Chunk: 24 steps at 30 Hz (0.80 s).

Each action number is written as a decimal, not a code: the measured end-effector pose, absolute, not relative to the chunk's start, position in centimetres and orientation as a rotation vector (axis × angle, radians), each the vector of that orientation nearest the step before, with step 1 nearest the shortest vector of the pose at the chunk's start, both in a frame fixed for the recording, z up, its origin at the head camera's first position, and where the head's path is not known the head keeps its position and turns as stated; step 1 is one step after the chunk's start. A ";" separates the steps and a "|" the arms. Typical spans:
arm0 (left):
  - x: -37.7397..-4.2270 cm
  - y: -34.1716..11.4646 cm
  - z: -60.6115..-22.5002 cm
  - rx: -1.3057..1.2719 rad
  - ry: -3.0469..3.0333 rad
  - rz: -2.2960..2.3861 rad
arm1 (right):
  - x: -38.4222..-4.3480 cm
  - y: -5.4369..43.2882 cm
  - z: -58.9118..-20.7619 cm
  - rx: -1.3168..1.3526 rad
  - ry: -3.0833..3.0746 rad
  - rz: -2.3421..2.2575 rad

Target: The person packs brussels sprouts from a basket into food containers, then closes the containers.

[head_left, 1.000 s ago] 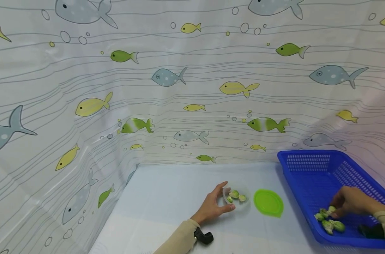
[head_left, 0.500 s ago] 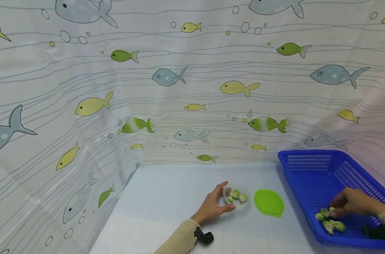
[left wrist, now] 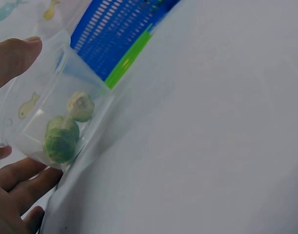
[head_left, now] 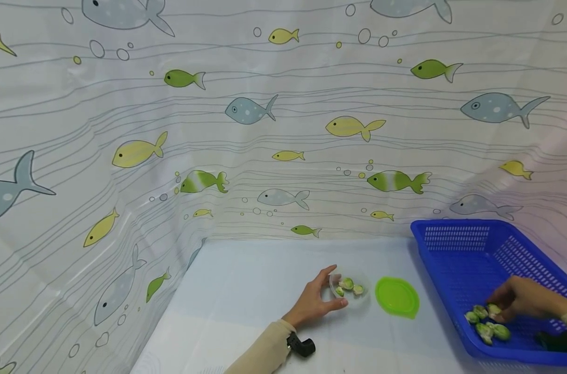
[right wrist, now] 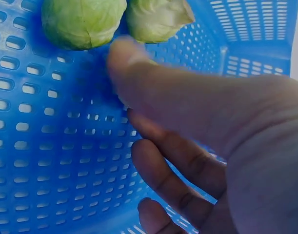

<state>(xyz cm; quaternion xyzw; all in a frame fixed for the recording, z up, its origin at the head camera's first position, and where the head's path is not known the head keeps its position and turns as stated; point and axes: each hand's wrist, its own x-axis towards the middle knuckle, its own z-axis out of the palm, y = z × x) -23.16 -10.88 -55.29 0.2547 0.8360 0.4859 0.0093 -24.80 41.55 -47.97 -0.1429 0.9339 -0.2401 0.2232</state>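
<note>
My left hand point(head_left: 314, 301) holds a clear plastic tub point(head_left: 364, 298), thumb on one side and fingers on the other. Several halved-looking Brussels sprouts point(head_left: 346, 283) lie inside it. In the left wrist view the thumb is at the rim of the tub point(left wrist: 34, 127), with green and pale sprouts point(left wrist: 61, 139) at its bottom. Inside the blue basket point(head_left: 444, 291), my right hand point(head_left: 528, 298) pinches a Brussels sprout point(head_left: 493, 311) beside several others point(head_left: 484, 332). In the right wrist view the thumb hides most of that sprout, and two sprouts point(right wrist: 83, 22) lie beyond.
A bright green lid point(head_left: 397, 296) lies between the tub and the basket on the white table point(head_left: 246, 291). A fish-print curtain point(head_left: 292, 119) rises behind and at the left. Dark wrist straps point(head_left: 302, 345) are on both arms.
The right hand has shifted slightly within the basket, and the sprout at its fingertips shows more fully. The left hand stays at the tub. The head view has tilted down a little.
</note>
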 end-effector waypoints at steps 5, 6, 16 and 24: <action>-23.3 -10.9 -55.4 0.801 2.609 1.522 | -24.8 41.6 -47.8 -0.424 2.559 -0.707; -23.4 -10.9 -55.4 0.803 2.609 1.522 | -24.8 41.6 -47.8 -0.421 2.566 -0.700; -23.2 -10.7 -55.3 0.786 2.614 1.506 | -25.0 41.9 -48.0 -0.544 2.532 -0.708; -23.1 -10.9 -55.1 0.761 2.614 1.497 | -25.4 42.5 -48.2 -0.602 2.466 -0.745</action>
